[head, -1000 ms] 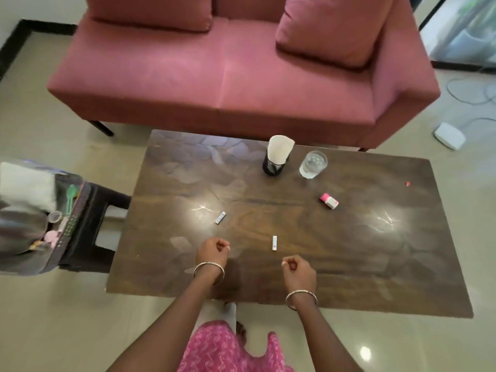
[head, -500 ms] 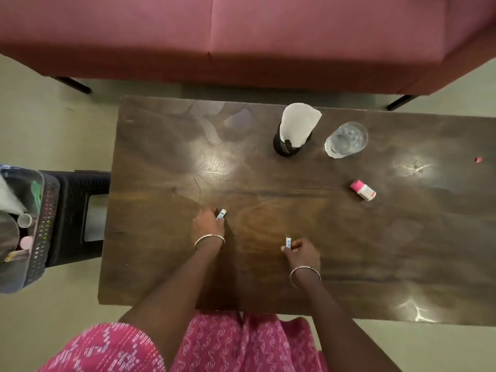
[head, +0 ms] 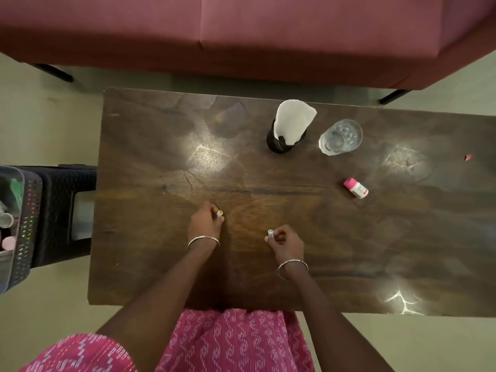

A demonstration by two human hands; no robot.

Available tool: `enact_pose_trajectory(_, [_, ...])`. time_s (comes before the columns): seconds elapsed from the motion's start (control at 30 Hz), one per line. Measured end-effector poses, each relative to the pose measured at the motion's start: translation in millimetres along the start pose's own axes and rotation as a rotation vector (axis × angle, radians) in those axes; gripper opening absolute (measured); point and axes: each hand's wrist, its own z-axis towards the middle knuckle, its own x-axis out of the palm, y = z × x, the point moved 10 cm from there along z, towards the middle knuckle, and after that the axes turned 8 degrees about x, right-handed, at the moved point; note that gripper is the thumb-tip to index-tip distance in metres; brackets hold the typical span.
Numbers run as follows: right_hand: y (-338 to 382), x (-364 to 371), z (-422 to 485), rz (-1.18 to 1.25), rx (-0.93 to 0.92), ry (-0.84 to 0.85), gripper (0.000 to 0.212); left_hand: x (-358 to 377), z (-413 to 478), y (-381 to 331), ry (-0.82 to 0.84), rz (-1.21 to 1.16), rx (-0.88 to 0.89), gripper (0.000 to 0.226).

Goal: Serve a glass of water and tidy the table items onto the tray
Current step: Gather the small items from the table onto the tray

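On the dark wooden table (head: 150, 146), my left hand (head: 205, 222) grips a small white tube with a yellow end (head: 219, 213). My right hand (head: 284, 241) pinches a second small white tube (head: 270, 233) just above the tabletop. A clear glass with water (head: 341, 136) stands at the back right. Beside it stands a black holder with a white napkin (head: 291, 127). A small white bottle with a pink cap (head: 355, 187) lies on its side to the right. The tray (head: 22, 226) sits on a black stool at the far left.
A red sofa (head: 268, 36) runs along the far side of the table. The black stool (head: 67, 208) touches the table's left edge, and the tray on it holds several small items. A tiny red scrap (head: 468, 157) lies at the table's right side.
Both hands reached forward from the table's near edge and closed on the two small tubes, which are now lifted off the table. The view has tilted down and closer.
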Motion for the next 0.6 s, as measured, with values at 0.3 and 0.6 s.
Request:
enact_pose_trajectory(0.3, [26.9,10.6,-64.0,0.399,-0.047,0.184,0.008,-23.7,-70.2,-18.1,0.051,-0.842,-0.067,0.018])
enact_pose_trajectory(0.6, [54.3,-20.3,-191.8,0.669,-0.208,0.257,0.015,-103.3,-192.6,-46.6,0.018,-1.284,-0.036,0.031])
